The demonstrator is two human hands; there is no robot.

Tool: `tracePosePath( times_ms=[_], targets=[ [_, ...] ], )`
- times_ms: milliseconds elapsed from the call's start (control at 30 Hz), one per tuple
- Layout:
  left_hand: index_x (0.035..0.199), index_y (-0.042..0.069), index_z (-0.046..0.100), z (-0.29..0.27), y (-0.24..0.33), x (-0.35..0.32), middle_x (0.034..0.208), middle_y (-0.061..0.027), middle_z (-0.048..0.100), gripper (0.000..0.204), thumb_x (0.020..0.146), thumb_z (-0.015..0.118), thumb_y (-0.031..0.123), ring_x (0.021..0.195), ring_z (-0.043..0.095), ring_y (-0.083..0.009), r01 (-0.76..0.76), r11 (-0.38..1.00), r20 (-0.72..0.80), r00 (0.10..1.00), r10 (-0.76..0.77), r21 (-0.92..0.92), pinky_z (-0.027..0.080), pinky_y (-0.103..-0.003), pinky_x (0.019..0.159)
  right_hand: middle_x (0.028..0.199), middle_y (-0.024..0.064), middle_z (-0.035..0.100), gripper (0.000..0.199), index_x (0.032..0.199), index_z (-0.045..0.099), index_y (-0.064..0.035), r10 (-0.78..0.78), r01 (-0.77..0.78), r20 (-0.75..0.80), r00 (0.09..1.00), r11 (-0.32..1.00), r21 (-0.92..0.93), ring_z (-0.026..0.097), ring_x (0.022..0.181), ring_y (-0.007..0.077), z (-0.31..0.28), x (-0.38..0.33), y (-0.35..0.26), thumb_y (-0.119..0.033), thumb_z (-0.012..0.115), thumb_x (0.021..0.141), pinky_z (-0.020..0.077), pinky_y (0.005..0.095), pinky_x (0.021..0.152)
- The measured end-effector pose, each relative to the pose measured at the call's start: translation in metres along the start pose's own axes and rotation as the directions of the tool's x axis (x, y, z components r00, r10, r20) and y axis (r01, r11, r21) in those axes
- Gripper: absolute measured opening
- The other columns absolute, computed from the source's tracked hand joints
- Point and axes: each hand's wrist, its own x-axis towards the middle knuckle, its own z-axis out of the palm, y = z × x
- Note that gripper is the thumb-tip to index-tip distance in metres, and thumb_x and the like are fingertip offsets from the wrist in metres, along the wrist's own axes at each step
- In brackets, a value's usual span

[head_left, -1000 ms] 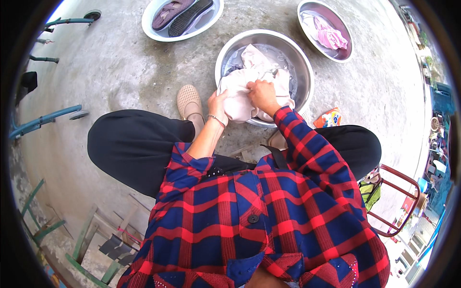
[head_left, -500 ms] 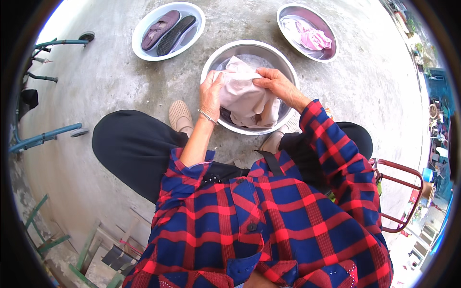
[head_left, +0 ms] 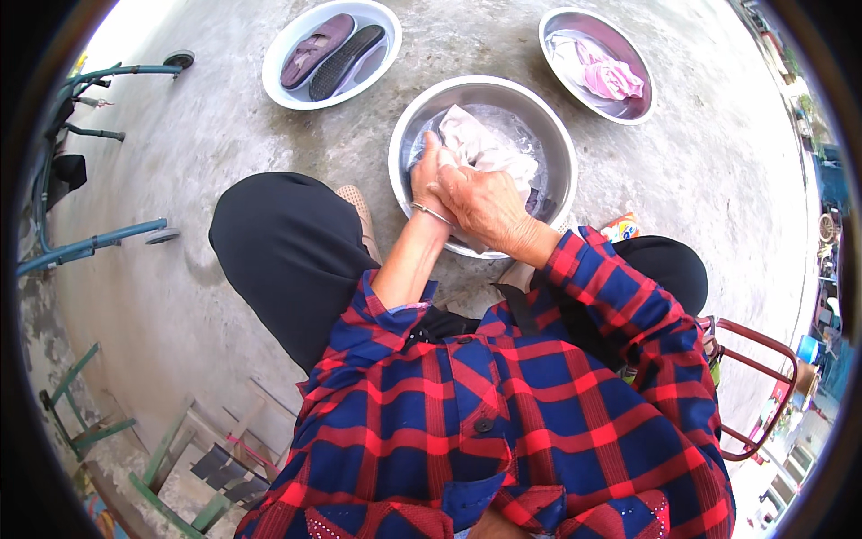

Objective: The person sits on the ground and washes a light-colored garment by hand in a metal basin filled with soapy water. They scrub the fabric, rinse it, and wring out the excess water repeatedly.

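A pale pinkish-white cloth (head_left: 492, 151) lies bunched and wet in a round metal basin (head_left: 565, 153) between my feet. Bubbly water shows around it. My left hand (head_left: 426, 182), with a bracelet at its wrist, is closed on the cloth at the basin's near left. Across it comes my right hand (head_left: 488, 205), its fingers wrapped over the left hand's thumb side and gripping the same cloth. Part of the fabric is hidden under both hands. A bit of darker fabric shows in the water beside the right hand.
A white basin (head_left: 273, 83) with a pair of purplish shoes (head_left: 319, 49) stands far left. Another basin (head_left: 648, 90) at far right holds pink and white cloth (head_left: 611, 76). An orange-white packet (head_left: 620, 226) lies by my right knee. Blue wheeled frame (head_left: 99, 242) at left; red metal frame (head_left: 759, 337) at right.
The cloth was stretched up between my separated hands; now it is bunched lower in the basin. My right hand has moved left and nearer, against my left hand. The view shifted slightly.
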Motion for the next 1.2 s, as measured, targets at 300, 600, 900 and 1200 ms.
tracePosePath(
  times_ms=[300,600,900,1200],
  targets=[
    [0.081,0.009,0.057,-0.016,-0.02,0.015,0.074,-0.0012,0.057,0.032,0.091,0.045,0.037,0.071,0.057,-0.0149,0.04,0.999,0.173,0.984,-0.037,-0.016,0.047,-0.03,0.065,0.058,0.0156,0.058,0.014,0.072,0.054,-0.0044,0.147,-0.081,0.195,0.97,0.947,-0.311,0.061,0.054,0.0301,0.001,0.004,0.0,-0.016,0.051,0.079,0.0474,0.0411,0.047],
    [0.083,0.007,0.058,-0.015,-0.025,0.013,0.072,0.0013,0.056,0.026,0.092,0.047,0.028,0.063,0.054,-0.009,-0.022,1.0,0.232,0.973,0.023,-0.008,0.045,-0.024,0.055,0.058,0.0129,0.058,0.007,0.075,0.054,-0.0042,0.213,-0.143,0.22,0.952,0.945,-0.295,0.061,0.056,0.0316,-0.001,0.007,0.004,-0.011,0.054,0.073,0.0471,0.0422,0.049],
    [0.08,0.01,0.057,0.015,-0.013,-0.016,0.069,0.0026,0.051,0.026,0.091,0.049,0.032,0.062,0.052,-0.009,-0.123,0.973,0.079,0.991,0.109,0.193,0.044,-0.025,0.055,0.057,0.0161,0.057,0.013,0.081,0.05,-0.0028,0.27,-0.238,0.129,0.954,0.946,-0.219,0.06,0.055,0.0325,0.004,0.009,0.018,-0.016,0.051,0.079,0.0464,0.0428,0.048],
    [0.075,0.011,0.056,0.027,-0.011,-0.014,0.062,0.0047,0.046,0.026,0.092,0.047,0.029,0.056,0.048,-0.0091,-0.027,0.998,-0.083,0.996,0.032,0.057,0.04,-0.023,0.05,0.059,0.0177,0.057,0.031,0.096,0.045,0.0084,0.329,-0.31,0.129,0.935,0.939,-0.15,0.059,0.053,0.0314,-0.002,0.015,0.031,-0.016,0.052,0.078,0.0461,0.0409,0.045]
  ],
)
